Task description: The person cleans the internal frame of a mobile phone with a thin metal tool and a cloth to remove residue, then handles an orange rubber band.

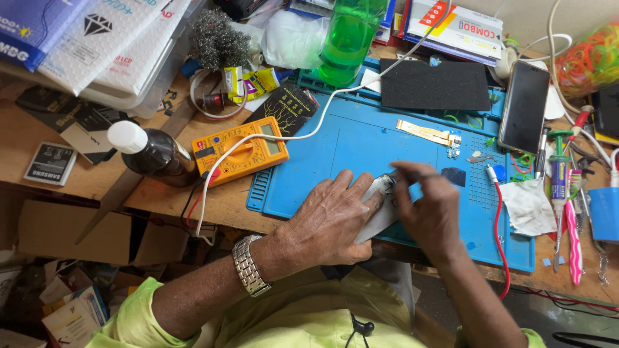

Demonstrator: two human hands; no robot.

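cluttered wooden workbench (39, 138), cardboard boxes (71, 235) beneath

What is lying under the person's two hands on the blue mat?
A flat, pale grey piece lies on the blue mat, pinned by the left hand. The right hand pinches something at its top end. The hands cover most of it, so its kind cannot be told.

White padded mailers (97, 38) top left; white-red box (461, 26) top right — dark phone screen (525, 106) rt, grey multimeter display (272, 138) ctr-left.
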